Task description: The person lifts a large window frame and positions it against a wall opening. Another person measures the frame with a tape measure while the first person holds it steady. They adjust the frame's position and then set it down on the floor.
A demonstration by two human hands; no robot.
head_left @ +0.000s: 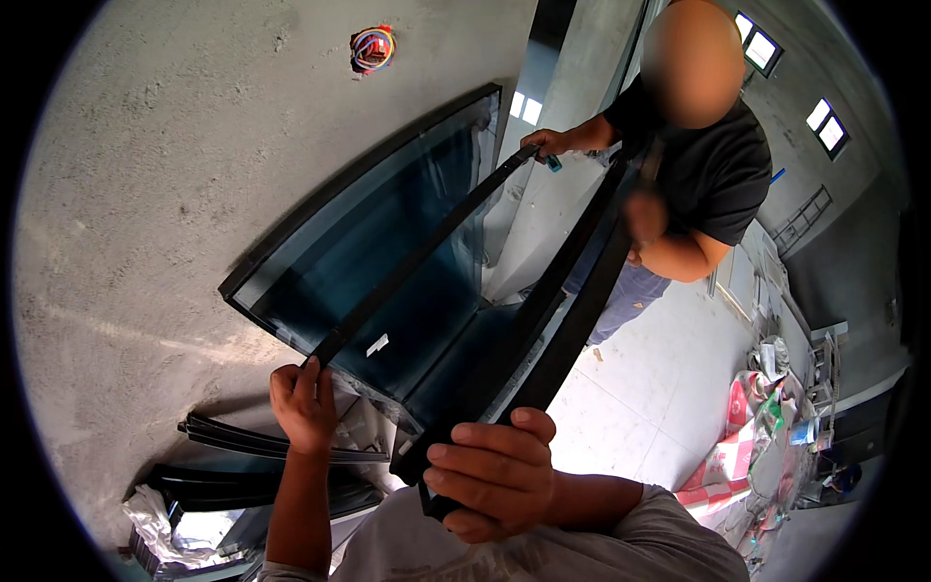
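Head view: black strip (pixel 427 254), grey wall (pixel 175 194), tiled floor (pixel 621 403)

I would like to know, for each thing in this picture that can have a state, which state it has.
Left hand: closed on the thin black strip
Thin black strip: raised, held at both ends
Right hand: closed on the black frame piece
Black frame piece: held up, slanted
Glass panel: standing, seemingly against the grey wall
Wires: exposed, looped
Red-and-white sheeting: crumpled

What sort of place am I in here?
Probably a building interior under construction or renovation: the bare cement-like wall, exposed coloured wires in it, and a framed glass panel beside it suggest that.
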